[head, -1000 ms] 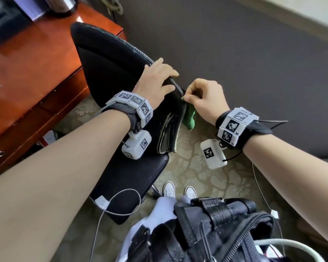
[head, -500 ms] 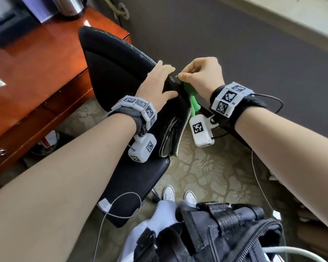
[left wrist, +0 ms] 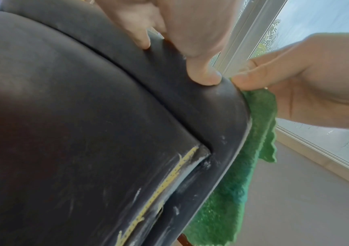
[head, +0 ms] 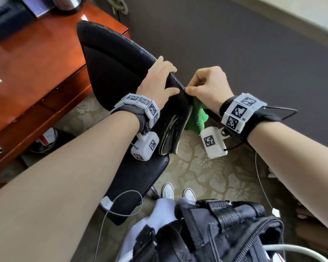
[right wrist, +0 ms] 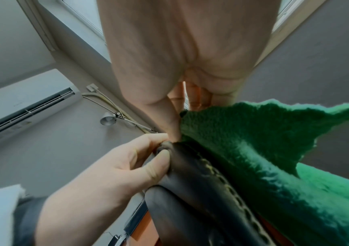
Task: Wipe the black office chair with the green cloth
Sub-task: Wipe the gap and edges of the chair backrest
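Nearest in the head view, a dark strapped harness (head: 216, 233) covers the person's chest, with white shoes (head: 168, 190) below it on the patterned carpet (head: 206, 171). Both bare forearms reach forward to the black office chair (head: 110, 72), whose seat lies under the left forearm and whose backrest rises ahead of it.

The left hand (head: 157, 82) forms one grip: its fingers are curled over the top edge of the backrest and its thumb is pressed on the near face, clamping the padded rim. Just to the right of that grip, thumb tips nearly touching, the right hand (head: 208, 86) forms the other grip: thumb and curled fingers pinch the green cloth (head: 196, 118) at the stitched edge of the backrest. From this pinch the cloth hangs down along the far side of the rim, lying against the black leather, its scalloped hem loose below the hand. The left wrist view shows worn, scuffed seams on the chair lower down from the left grip.

Left of the left grip stands a red-brown wooden bench (head: 36, 59), and beyond both grips a grey wall (head: 235, 44)
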`<state>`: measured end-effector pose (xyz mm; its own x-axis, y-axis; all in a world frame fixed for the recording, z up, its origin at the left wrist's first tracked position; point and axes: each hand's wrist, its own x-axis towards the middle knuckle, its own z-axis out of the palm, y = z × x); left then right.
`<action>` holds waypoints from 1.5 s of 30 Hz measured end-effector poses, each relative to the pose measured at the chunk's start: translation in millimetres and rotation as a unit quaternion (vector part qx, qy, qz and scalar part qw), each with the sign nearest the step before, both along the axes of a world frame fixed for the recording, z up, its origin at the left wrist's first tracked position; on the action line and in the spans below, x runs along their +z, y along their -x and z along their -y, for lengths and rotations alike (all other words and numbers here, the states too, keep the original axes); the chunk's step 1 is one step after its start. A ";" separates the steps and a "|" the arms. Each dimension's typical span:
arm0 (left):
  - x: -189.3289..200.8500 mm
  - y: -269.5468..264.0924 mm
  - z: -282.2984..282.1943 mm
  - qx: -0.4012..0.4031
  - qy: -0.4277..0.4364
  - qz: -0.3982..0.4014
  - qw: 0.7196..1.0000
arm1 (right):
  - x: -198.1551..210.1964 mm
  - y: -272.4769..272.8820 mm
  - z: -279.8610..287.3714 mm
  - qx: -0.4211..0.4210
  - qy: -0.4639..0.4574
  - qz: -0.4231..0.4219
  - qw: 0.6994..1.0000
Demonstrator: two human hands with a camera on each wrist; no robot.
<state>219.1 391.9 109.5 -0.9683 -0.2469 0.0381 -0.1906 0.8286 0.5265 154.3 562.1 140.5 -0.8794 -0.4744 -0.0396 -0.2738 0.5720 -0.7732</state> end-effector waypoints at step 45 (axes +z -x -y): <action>0.5 12.9 -23.2 0.068 0.075 -0.056 0.993 | -43.8 29.7 23.3 -0.029 0.177 0.056 0.982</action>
<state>206.2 415.1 110.0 -0.9137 -0.3593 0.1898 -0.2539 0.8695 0.4237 124.5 538.9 96.8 -0.9053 -0.4243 0.0208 -0.1501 0.2737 -0.9500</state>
